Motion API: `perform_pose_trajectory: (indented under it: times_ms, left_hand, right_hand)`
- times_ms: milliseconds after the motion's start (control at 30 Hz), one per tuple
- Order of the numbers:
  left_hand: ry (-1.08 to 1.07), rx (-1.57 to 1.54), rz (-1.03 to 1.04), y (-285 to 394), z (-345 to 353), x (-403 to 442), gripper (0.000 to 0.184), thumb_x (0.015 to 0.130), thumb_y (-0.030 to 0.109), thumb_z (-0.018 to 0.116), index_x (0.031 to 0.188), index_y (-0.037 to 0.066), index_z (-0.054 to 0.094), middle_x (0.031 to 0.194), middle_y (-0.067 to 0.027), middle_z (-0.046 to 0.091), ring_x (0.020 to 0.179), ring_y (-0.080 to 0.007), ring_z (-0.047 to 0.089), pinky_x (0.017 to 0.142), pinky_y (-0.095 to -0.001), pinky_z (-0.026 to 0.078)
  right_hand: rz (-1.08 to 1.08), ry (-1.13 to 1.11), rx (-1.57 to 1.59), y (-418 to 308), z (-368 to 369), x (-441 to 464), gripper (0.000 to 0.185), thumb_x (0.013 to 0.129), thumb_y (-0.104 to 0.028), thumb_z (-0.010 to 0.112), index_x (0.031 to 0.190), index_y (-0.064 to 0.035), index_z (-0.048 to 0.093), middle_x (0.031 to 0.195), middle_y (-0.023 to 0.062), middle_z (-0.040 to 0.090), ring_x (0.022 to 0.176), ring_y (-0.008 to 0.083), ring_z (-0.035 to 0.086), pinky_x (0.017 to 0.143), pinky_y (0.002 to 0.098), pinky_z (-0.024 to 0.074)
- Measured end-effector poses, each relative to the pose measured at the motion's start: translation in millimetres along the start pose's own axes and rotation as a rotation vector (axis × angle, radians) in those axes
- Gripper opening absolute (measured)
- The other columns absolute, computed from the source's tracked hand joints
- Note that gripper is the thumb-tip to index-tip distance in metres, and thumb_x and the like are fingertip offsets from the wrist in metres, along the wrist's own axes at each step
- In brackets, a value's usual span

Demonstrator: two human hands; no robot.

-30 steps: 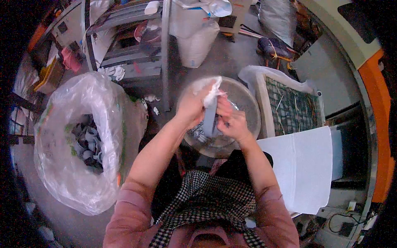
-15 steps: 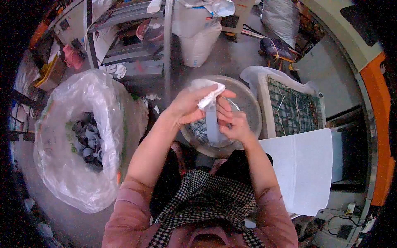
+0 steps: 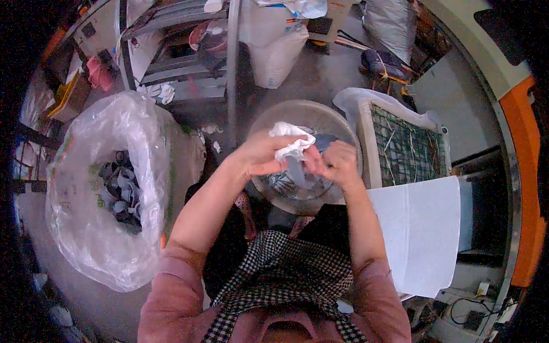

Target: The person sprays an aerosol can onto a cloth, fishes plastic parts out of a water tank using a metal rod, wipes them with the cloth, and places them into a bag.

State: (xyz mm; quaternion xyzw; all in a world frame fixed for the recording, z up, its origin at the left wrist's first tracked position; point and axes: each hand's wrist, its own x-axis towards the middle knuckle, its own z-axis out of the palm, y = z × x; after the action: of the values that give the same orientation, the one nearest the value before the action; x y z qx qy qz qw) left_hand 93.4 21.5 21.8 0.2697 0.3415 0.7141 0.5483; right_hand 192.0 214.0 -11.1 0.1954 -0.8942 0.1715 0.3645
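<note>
Strip [image 3: 297, 171]: mid-frame over the basin [image 3: 334, 118], between hands, long axis sloping down-right.
Left hand [image 3: 259, 154]: fingers closed on cloth [image 3: 284, 131], at strip's top.
Right hand [image 3: 341, 164]: curled just right; grip, can't tell!

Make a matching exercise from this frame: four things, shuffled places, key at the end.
Things
1. White cloth
2. Large clear plastic bag
3. Round basin
4. White panel

Places
A. Beneath the left hand and right hand
B. Beside the right forearm
C. In the left hand's grip
D. On the picture's left side, with grey pieces inside

Pairs: 1-C, 2-D, 3-A, 4-B
</note>
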Motion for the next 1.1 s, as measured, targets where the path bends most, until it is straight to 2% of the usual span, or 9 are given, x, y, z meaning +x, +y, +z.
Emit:
perform_pose_trajectory:
  times_ms: [133,233,400,467,667,800,967,1067,1100]
  left_hand:
    - [0.072,-0.475,0.107,-8.4,20.2,-3.5,0.039,0.087,0.029,0.054,0.104,-0.006,0.056,0.085,-0.0179,0.063,0.083,-0.0290,0.062,0.079,-0.0438,0.050]
    - [-0.104,-0.257,0.165,-2.7,22.4,1.9,0.044,0.087,0.033,0.055,0.108,-0.006,0.053,0.088,-0.0171,0.062,0.085,-0.0283,0.062,0.081,-0.0440,0.050]
    - [0.143,0.184,0.338,2.9,31.3,2.5,0.035,0.091,0.028,0.051,0.108,-0.003,0.054,0.089,-0.0101,0.061,0.083,-0.0177,0.060,0.077,-0.0311,0.049]
    - [0.422,0.661,0.394,4.9,29.8,4.5,0.030,0.091,0.026,0.052,0.099,-0.003,0.057,0.083,-0.0087,0.063,0.080,-0.0174,0.062,0.074,-0.0294,0.050]
    - [0.483,0.181,0.451,10.0,23.5,14.3,0.028,0.091,0.026,0.053,0.094,-0.002,0.059,0.087,-0.0103,0.063,0.073,-0.0164,0.061,0.069,-0.0290,0.049]
    - [0.779,0.516,0.527,33.4,7.9,0.3,0.031,0.092,0.024,0.050,0.109,-0.002,0.054,0.089,-0.0107,0.062,0.070,-0.0145,0.062,0.057,-0.0261,0.048]
    - [0.597,1.086,0.622,14.9,10.3,4.9,0.052,0.074,-0.009,0.048,0.125,0.001,0.043,0.116,-0.0172,0.051,0.112,-0.0299,0.048,0.097,-0.0342,0.034]
    - [0.620,1.155,0.684,18.1,15.1,3.7,0.045,0.087,0.005,0.047,0.131,0.005,0.038,0.119,-0.0111,0.052,0.108,-0.0182,0.050,0.093,-0.0301,0.039]
    - [0.571,1.096,0.656,17.1,15.6,4.6,0.061,0.072,-0.011,0.045,0.131,0.002,0.035,0.123,-0.0190,0.046,0.116,-0.0301,0.045,0.098,-0.0340,0.033]
  right_hand:
    - [0.084,0.052,0.328,-12.3,7.9,3.4,0.027,0.062,-0.015,0.071,0.052,-0.0100,0.047,0.052,0.0042,0.048,0.048,0.0224,0.051,0.046,0.0350,0.0397]
    - [0.184,-0.006,0.309,-13.2,10.5,-2.1,0.025,0.061,-0.015,0.071,0.052,-0.0088,0.048,0.052,0.0052,0.050,0.048,0.0228,0.051,0.047,0.0350,0.0408]
    - [0.314,0.049,0.294,-17.2,4.9,-1.3,0.019,0.063,-0.017,0.068,0.054,-0.0077,0.055,0.056,0.0081,0.056,0.052,0.0249,0.057,0.050,0.0351,0.0447]
    - [0.263,-0.038,0.155,-7.3,5.8,-7.8,0.013,0.062,-0.009,0.062,0.074,-0.0059,0.067,0.063,0.0124,0.059,0.056,0.0291,0.060,0.051,0.0339,0.0460]
    - [0.381,-0.049,0.106,-10.7,13.0,-5.4,0.015,0.067,-0.015,0.065,0.058,-0.0053,0.058,0.056,0.0099,0.057,0.053,0.0269,0.059,0.052,0.0363,0.0468]
    - [0.495,-0.055,0.305,-14.6,1.6,2.9,0.019,0.071,-0.018,0.063,0.060,-0.0040,0.059,0.058,0.0112,0.058,0.054,0.0279,0.059,0.052,0.0359,0.0463]
    - [0.488,-0.167,0.269,-9.9,7.3,-2.1,0.019,0.075,-0.017,0.061,0.063,-0.0026,0.060,0.060,0.0135,0.057,0.055,0.0286,0.058,0.054,0.0369,0.0449]
    - [0.498,-0.106,0.311,-12.4,7.0,-0.2,0.018,0.074,-0.016,0.061,0.061,-0.0031,0.059,0.058,0.0134,0.056,0.054,0.0286,0.057,0.054,0.0371,0.0441]
    - [0.498,-0.105,0.309,-12.1,6.8,-0.8,0.018,0.074,-0.016,0.061,0.061,-0.0031,0.059,0.058,0.0134,0.056,0.054,0.0286,0.057,0.054,0.0371,0.0441]
